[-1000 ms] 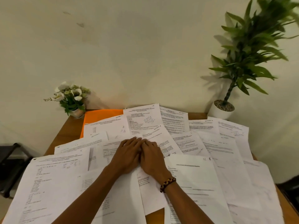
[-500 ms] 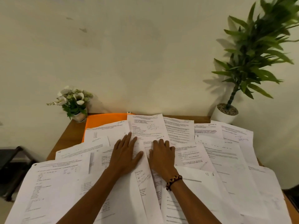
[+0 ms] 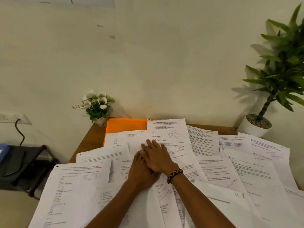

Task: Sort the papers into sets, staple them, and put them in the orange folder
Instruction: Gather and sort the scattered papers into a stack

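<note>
Head view. Shows the right hand (image 3: 158, 159), with a beaded bracelet (image 3: 174, 175) at the wrist, laid across the back of the left hand (image 3: 139, 176) in the middle of the spread of papers (image 3: 79, 186). Differs from half a second ago, when both hands lay flat and apart on separate sheets, and from a second ago, when they sat side by side and touching. Now crossed, with the right reaching further toward the wall.

Shows the right fingers (image 3: 153, 145) straight and flat, pressing on the sheets and gripping nothing. Cannot tell how the left fingers lie, being mostly covered by the right hand.

Finds the papers loose and overlapping all over the table (image 3: 92, 139), with no set pulled out and nothing stapled. Finds no stapler in sight, though it may be hidden under the sheets. Places the orange folder (image 3: 125, 125) at the far left of the table, just beside the small flower pot (image 3: 96, 106), with its near edge buried under papers. Places a potted plant (image 3: 279, 71) at the far right.

Reads as sweeping or sliding sheets to see their headings, so sorting barely begun. Calls next for picking out matching sheets and lifting them clear. Risks dragging neighbouring sheets along or nudging some off the table edge.
</note>
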Action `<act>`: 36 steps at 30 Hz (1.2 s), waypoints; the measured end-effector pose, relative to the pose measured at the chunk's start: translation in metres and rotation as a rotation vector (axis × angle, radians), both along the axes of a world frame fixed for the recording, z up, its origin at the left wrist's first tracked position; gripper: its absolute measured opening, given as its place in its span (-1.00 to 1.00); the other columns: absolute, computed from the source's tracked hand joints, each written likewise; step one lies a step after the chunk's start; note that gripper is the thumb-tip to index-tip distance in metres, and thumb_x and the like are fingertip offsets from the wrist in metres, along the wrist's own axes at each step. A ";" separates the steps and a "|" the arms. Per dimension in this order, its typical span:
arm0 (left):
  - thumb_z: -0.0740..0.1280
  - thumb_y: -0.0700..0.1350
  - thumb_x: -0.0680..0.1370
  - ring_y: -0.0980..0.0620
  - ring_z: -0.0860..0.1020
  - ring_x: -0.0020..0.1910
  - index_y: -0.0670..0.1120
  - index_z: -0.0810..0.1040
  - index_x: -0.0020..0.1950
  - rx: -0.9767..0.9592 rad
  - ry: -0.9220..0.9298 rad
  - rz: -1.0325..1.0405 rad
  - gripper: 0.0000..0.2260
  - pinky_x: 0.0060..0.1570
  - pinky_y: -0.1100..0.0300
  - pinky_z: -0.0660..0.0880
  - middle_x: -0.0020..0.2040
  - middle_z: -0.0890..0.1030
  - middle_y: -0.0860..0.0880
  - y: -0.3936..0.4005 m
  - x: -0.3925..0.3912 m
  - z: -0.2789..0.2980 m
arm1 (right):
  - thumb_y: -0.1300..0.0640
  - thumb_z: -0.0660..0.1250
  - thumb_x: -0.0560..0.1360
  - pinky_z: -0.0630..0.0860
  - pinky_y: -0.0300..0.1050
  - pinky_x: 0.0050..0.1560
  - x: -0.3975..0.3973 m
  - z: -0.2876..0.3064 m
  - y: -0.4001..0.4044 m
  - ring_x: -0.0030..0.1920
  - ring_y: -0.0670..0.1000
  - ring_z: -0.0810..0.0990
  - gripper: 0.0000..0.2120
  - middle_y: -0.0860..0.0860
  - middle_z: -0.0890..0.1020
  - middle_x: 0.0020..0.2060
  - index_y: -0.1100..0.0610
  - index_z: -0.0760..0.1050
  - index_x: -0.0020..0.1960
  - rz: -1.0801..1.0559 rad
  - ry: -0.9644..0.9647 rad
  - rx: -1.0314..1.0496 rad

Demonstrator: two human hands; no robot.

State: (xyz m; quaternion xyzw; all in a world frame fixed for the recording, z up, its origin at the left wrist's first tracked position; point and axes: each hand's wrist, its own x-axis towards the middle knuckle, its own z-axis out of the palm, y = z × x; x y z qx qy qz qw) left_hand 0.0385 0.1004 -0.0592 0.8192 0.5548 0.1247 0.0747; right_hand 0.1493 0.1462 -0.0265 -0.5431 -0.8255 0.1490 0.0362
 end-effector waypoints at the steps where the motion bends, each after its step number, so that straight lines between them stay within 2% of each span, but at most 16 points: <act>1: 0.13 0.16 0.57 -0.12 0.37 0.50 0.00 0.43 0.51 0.009 0.004 0.001 -0.46 0.49 -0.12 0.25 0.45 0.51 -0.06 0.001 -0.001 -0.001 | -0.17 -0.11 0.71 -0.03 0.28 0.59 0.000 0.000 0.001 0.63 0.13 0.04 -0.47 0.02 0.13 0.63 -0.02 0.19 0.60 0.003 0.000 -0.002; 4: 0.10 0.21 0.60 -0.07 0.36 0.49 0.02 0.42 0.50 0.078 0.008 -0.007 -0.47 0.49 -0.07 0.23 0.46 0.49 -0.01 0.001 0.000 0.001 | -0.19 -0.04 0.69 0.21 0.27 0.50 0.009 0.004 0.003 0.48 0.13 0.35 -0.51 0.03 0.44 0.48 0.00 0.38 0.48 -0.022 0.146 -0.033; 5: 0.05 0.25 0.62 -0.03 0.33 0.50 0.04 0.39 0.51 0.092 0.009 0.001 -0.47 0.50 -0.03 0.21 0.48 0.46 0.01 0.001 0.001 0.002 | -0.19 -0.02 0.69 0.25 0.25 0.49 0.015 0.008 0.004 0.45 0.12 0.39 -0.52 0.03 0.47 0.45 0.00 0.39 0.47 -0.046 0.201 -0.049; 7: -0.02 0.31 0.63 -0.01 0.30 0.53 0.05 0.30 0.55 0.091 -0.005 0.040 -0.42 0.52 0.00 0.19 0.53 0.39 0.01 0.001 0.003 0.004 | -0.17 0.00 0.70 0.18 0.19 0.54 0.031 0.013 0.005 0.53 0.10 0.31 -0.51 0.04 0.38 0.52 0.02 0.33 0.53 -0.099 0.201 -0.018; 9: -0.02 0.35 0.61 -0.04 0.26 0.56 0.07 0.22 0.58 0.055 0.005 0.077 -0.38 0.52 -0.04 0.18 0.58 0.31 -0.02 0.003 0.005 0.003 | -0.16 -0.02 0.70 0.09 0.18 0.56 0.052 0.013 0.006 0.59 0.12 0.17 -0.48 0.08 0.26 0.58 0.04 0.27 0.57 -0.147 0.092 0.068; 11: 0.02 0.35 0.57 -0.08 0.32 0.52 0.07 0.29 0.54 0.028 0.023 0.093 -0.38 0.48 -0.08 0.22 0.54 0.36 -0.04 0.010 0.005 0.006 | -0.22 -0.08 0.69 0.01 0.21 0.59 0.069 0.006 0.005 0.62 0.13 0.05 -0.42 0.10 0.13 0.63 0.04 0.17 0.60 -0.172 0.002 0.054; 13: 0.06 0.31 0.54 -0.10 0.41 0.42 0.01 0.41 0.46 0.050 0.015 0.084 -0.40 0.42 -0.09 0.28 0.45 0.45 -0.06 0.020 0.008 0.010 | -0.27 -0.11 0.66 -0.04 0.17 0.61 0.078 -0.002 0.004 0.64 0.11 0.00 -0.36 0.09 0.06 0.65 0.03 0.10 0.63 -0.161 0.026 -0.019; 15: 0.02 0.27 0.55 -0.10 0.36 0.49 0.00 0.38 0.50 0.066 -0.007 0.069 -0.39 0.47 -0.09 0.23 0.50 0.41 -0.08 0.031 0.017 0.016 | -0.21 -0.03 0.69 0.08 0.12 0.60 0.079 -0.006 0.004 0.61 0.09 0.16 -0.43 0.09 0.20 0.61 0.04 0.19 0.61 -0.174 0.171 -0.055; 18: -0.21 0.29 0.58 -0.05 0.09 0.63 0.01 0.10 0.64 0.021 0.030 -0.019 -0.31 0.57 -0.04 -0.01 0.64 0.15 -0.04 0.040 0.039 0.019 | -0.14 0.04 0.69 0.43 0.14 0.39 0.088 -0.003 0.005 0.36 0.06 0.50 -0.56 0.05 0.53 0.38 0.05 0.37 0.46 -0.256 0.351 -0.025; 20: -0.39 0.38 0.51 -0.02 -0.06 0.65 0.03 -0.04 0.66 -0.023 0.100 -0.093 -0.21 0.58 -0.04 -0.15 0.67 -0.01 -0.01 0.039 0.049 0.013 | -0.03 0.09 0.70 0.34 0.08 0.48 0.102 -0.001 0.002 0.43 0.10 0.44 -0.59 0.09 0.48 0.44 0.12 0.38 0.47 -0.280 0.249 0.106; 22: -0.49 0.43 0.44 -0.01 -0.11 0.65 0.08 -0.07 0.66 -0.042 0.110 -0.107 -0.13 0.60 -0.07 -0.17 0.67 -0.07 0.00 0.037 0.054 0.006 | -0.01 0.08 0.70 0.17 0.04 0.56 0.118 0.003 -0.002 0.55 0.12 0.29 -0.55 0.12 0.36 0.53 0.15 0.34 0.53 -0.361 0.175 0.215; 25: -0.50 0.46 0.40 -0.01 -0.08 0.65 0.12 -0.06 0.65 -0.057 0.125 -0.083 -0.11 0.60 -0.08 -0.15 0.67 -0.04 0.00 0.043 0.058 0.004 | -0.07 0.04 0.69 0.03 0.14 0.61 0.143 -0.003 -0.004 0.61 0.17 0.12 -0.47 0.17 0.22 0.59 0.15 0.23 0.58 -0.460 0.072 0.219; 28: -0.39 0.42 0.41 -0.03 -0.12 0.65 0.11 -0.05 0.65 -0.067 0.170 -0.094 -0.15 0.60 -0.07 -0.20 0.67 -0.06 -0.02 0.049 0.068 0.012 | -0.13 0.00 0.69 -0.04 0.19 0.62 0.156 -0.018 -0.008 0.64 0.18 0.00 -0.40 0.18 0.06 0.63 0.14 0.07 0.63 -0.442 0.030 0.129; 31: -0.39 0.42 0.45 -0.03 -0.08 0.65 0.09 0.01 0.65 -0.052 0.136 -0.153 -0.15 0.59 -0.05 -0.21 0.67 -0.04 -0.02 0.057 0.089 0.014 | -0.07 -0.01 0.70 -0.07 0.15 0.62 0.153 -0.022 -0.012 0.64 0.15 -0.02 -0.44 0.15 0.06 0.64 0.14 0.08 0.64 -0.421 0.078 0.158; 33: -0.38 0.37 0.52 -0.05 -0.01 0.64 0.06 0.05 0.65 -0.024 0.113 -0.199 -0.22 0.57 -0.03 -0.19 0.65 -0.02 -0.02 0.063 0.103 0.009 | 0.01 0.07 0.69 -0.04 0.15 0.63 0.152 -0.022 -0.013 0.64 0.13 0.01 -0.45 0.15 0.09 0.63 0.17 0.10 0.63 -0.419 0.116 0.164; 36: -0.47 0.36 0.48 -0.06 -0.10 0.65 0.12 -0.15 0.64 -0.061 0.168 -0.225 -0.24 0.56 -0.07 -0.21 0.64 -0.16 0.02 0.066 0.115 0.001 | 0.11 0.19 0.66 0.04 0.04 0.63 0.156 -0.017 -0.015 0.63 0.10 0.10 -0.43 0.13 0.18 0.62 0.18 0.13 0.62 -0.443 0.220 0.155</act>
